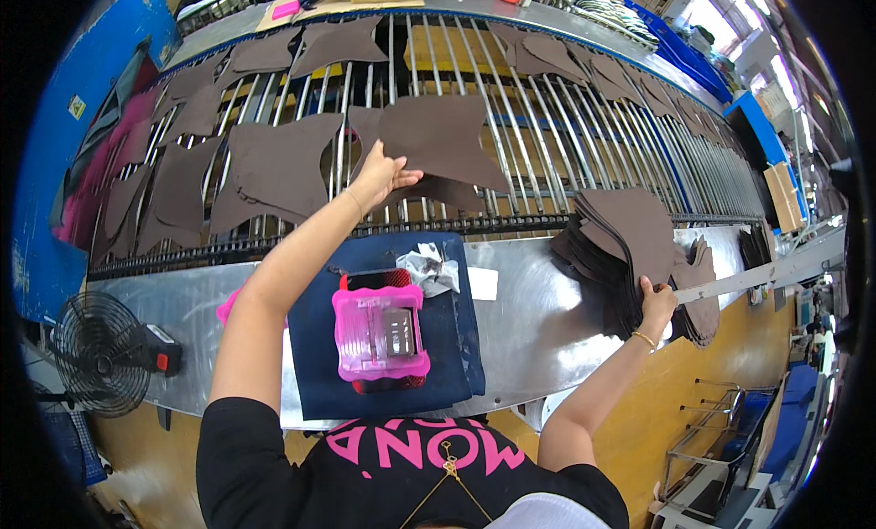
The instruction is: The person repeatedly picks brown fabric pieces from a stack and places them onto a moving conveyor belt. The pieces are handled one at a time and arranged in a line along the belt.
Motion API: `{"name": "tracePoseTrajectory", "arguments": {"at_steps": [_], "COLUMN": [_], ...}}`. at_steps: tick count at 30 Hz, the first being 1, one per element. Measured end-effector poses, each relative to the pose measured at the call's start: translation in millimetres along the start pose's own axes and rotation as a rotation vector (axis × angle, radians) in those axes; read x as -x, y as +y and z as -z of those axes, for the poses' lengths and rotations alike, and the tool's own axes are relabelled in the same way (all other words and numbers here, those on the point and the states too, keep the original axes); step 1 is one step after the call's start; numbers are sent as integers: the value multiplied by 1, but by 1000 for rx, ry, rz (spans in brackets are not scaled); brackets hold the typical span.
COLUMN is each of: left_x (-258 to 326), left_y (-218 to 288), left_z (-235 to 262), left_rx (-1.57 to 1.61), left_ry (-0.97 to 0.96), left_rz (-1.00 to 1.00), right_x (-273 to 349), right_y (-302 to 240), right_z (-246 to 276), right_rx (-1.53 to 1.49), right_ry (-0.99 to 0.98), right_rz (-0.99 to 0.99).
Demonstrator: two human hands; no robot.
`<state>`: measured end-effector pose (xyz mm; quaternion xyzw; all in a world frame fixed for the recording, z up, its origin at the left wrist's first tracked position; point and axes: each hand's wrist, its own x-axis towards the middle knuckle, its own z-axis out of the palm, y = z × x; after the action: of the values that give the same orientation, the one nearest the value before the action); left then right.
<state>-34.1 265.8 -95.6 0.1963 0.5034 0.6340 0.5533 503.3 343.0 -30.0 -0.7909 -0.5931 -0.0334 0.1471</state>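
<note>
My left hand (385,177) reaches over the roller conveyor, fingers apart, at the lower left corner of a brown cut panel (436,132). That panel has curved edges and overlaps other brown pieces beneath it. Over to the right, my right hand (657,305) grips the near edge of a thick fanned stack of brown panels (630,220), its thumb on top. This stack rests on the metal table. The undersides of my right fingers are hidden. A smaller pile of brown pieces (698,287) stands just right of that hand.
Several brown panels (281,159) lie spread along the conveyor rods (538,155). Before me, a pink plastic holder (351,346) sits on a dark blue mat (447,365), near crumpled plastic (429,269). A black fan (109,354) stands left; a grey bar (776,272) juts in from the right.
</note>
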Motion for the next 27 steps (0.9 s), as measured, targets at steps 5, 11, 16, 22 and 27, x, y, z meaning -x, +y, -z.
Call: {"name": "tracePoseTrajectory", "arguments": {"at_steps": [5, 11, 16, 22, 27], "left_x": [-11, 9, 64, 141, 178], "left_y": [-6, 12, 45, 78, 81], "left_z": [5, 29, 25, -12, -37], "left_rx": [-21, -420, -647, -721, -837], "left_ry": [36, 125, -42, -231, -178], "left_rz": [34, 71, 14, -117, -423], "right_x": [-8, -16, -18, 32, 89], "right_y": [21, 23, 25, -62, -125], "right_z": [-9, -8, -1, 69, 137], "right_rx": [-79, -167, -117, -561, -721], "right_ry": [62, -73, -15, -36, -54], "right_rz": [-42, -182, 39, 280, 685]}}
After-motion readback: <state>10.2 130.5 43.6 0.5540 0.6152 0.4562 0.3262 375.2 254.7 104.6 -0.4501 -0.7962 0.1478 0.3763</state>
